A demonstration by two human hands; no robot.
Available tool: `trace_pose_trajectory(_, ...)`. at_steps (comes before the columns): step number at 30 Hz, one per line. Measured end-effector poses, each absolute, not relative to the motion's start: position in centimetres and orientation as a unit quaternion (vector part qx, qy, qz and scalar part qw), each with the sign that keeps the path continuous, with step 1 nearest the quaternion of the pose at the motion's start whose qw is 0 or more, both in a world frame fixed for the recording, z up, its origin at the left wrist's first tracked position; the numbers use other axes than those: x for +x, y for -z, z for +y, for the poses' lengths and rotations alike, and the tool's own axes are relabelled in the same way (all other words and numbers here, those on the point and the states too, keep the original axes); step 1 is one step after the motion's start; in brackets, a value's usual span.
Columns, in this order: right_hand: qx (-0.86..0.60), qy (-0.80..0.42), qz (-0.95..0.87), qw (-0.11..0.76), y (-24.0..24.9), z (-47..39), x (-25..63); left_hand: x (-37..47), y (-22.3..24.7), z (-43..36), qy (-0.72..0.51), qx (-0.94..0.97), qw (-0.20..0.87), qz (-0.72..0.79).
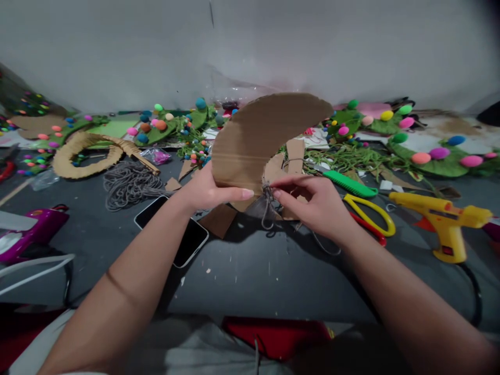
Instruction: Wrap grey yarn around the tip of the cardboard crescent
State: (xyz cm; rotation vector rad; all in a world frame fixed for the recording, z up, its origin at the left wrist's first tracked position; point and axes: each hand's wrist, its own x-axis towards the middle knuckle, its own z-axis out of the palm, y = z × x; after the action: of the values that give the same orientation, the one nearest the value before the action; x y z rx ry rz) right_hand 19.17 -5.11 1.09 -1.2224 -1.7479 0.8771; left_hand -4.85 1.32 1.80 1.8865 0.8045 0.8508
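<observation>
A curved, crescent-like piece of brown cardboard [250, 135] stands raised above the table. My left hand [213, 191] grips its lower left edge, thumb across the front and fingers hidden behind. At the lower inner edge of the cardboard, my right hand [312, 200] pinches a small bunch of grey cord [267, 194] between thumb and forefinger. A loop of this cord hangs below the fingers, and a thin strand trails under my right hand. Whether the cord is fixed to the cardboard cannot be made out.
A phone [191, 245] lies under my left forearm. Left are a grey cord heap [133, 182], a wrapped ring [88, 164] and a purple glue gun [39, 229]. Right are a green cutter [349, 183], scissors [371, 216] and a yellow glue gun [445, 219]. Pompom-covered green pieces [437, 156] line the back.
</observation>
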Motion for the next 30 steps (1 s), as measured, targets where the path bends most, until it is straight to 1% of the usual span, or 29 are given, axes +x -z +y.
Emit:
trace_pose_trajectory(7,-0.448,-0.531,-0.576,0.431,-0.9,-5.0,18.8,-4.5,-1.9,0.8,-0.335,0.783,0.446,0.275)
trace_pose_trajectory(10,-0.412,-0.566,-0.563,0.439,-1.2,-5.1,18.8,-4.4,-1.9,0.7,-0.308,0.789,0.465,0.258)
trace_pose_trajectory(13,-0.404,-0.559,-0.58,0.434,-1.5,-5.3,18.8,-4.3,-2.1,0.5,-0.293,0.789,0.48,0.247)
trace_pose_trajectory(15,-0.411,-0.527,-0.606,0.43,-1.5,-5.4,18.8,-4.3,-2.2,0.4,-0.286,0.79,0.484,0.246)
trace_pose_trajectory(21,-0.429,-0.436,-0.663,0.432,-1.5,-5.3,19.4,-4.6,-2.4,0.5,-0.323,0.768,0.477,0.281)
trace_pose_trajectory(24,-0.44,-0.401,-0.696,0.401,-1.9,-5.1,20.0,-4.9,-2.3,0.8,-0.323,0.76,0.478,0.299)
trace_pose_trajectory(27,-0.437,-0.419,-0.716,0.347,-2.1,-5.0,20.5,-5.0,-2.2,1.1,-0.338,0.746,0.488,0.302)
trace_pose_trajectory(30,-0.42,-0.514,-0.671,0.329,-2.0,-4.9,20.7,-5.1,-2.1,1.2,-0.354,0.735,0.489,0.31)
